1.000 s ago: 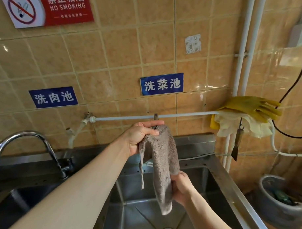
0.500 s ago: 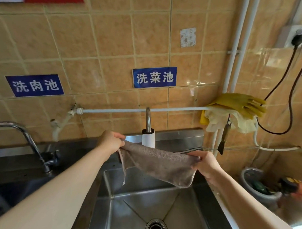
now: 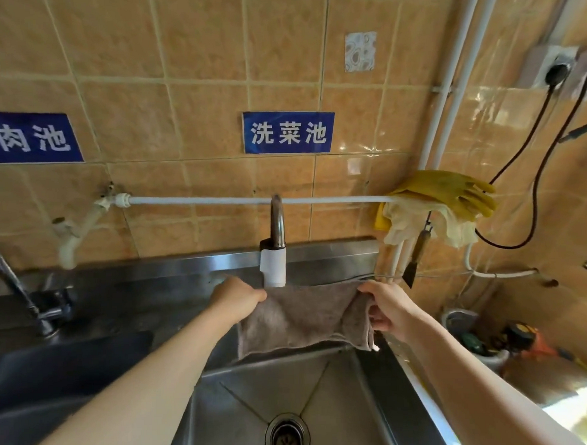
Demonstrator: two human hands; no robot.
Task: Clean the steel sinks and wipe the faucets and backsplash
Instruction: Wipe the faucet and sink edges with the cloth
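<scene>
Your left hand [image 3: 239,299] and right hand [image 3: 388,307] each pinch a top corner of the grey cloth [image 3: 299,318], fingers curled tight on the fabric, so it hangs stretched flat right under the faucet [image 3: 277,243] spout, above the back edge of the right sink [image 3: 324,387]. Looks like you're spreading it to catch water evenly before wiping; no water visibly running, though. Left sink [image 3: 67,360] and its tap [image 3: 18,288] sit off to the side, untouched by either hand. Backsplash [image 3: 326,254] is right behind the cloth. Versus half a second ago: the cloth was sagging diagonally, left corner high, right corner low; now both corners are level and it's pulled taut, closer in under the spout. One second ago it dangled vertically from the left hand, with the right hand at its lower part. Yellow gloves [image 3: 451,193] on the pipe [image 3: 218,201] unchanged.
</scene>
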